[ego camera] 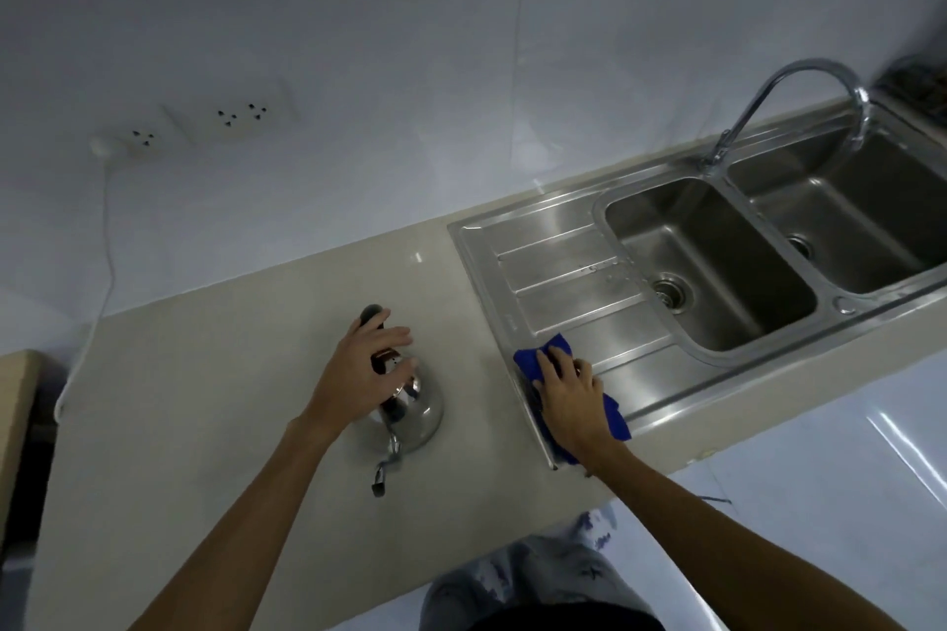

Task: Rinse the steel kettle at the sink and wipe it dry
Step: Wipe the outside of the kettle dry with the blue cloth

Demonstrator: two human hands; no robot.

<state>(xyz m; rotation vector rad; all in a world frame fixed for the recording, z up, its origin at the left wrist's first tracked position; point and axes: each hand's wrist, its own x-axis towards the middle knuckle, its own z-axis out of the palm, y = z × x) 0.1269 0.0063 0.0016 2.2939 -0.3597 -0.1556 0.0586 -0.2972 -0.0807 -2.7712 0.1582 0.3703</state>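
Both forearms [246,502] were bare down to the left hand [358,364] and right hand [569,389]. Pale grey legwear [538,574] carried small dark blue printed shapes; a dark top [563,623] showed at the bottom edge.

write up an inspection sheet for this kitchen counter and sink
surface: beige stone countertop; water drops on the steel double sink's drainboard
job's things: shiny round steel kettle upright on the countertop, spout toward the person; crumpled blue cloth on the drainboard
clutter: nothing seen
hands: left hand holds the kettle's black handle; right hand grips the cloth
cables: thin white cable from a wall plug down to the countertop's left end
surroundings: curved chrome tap over the right basin, no stream seen; white wall sockets
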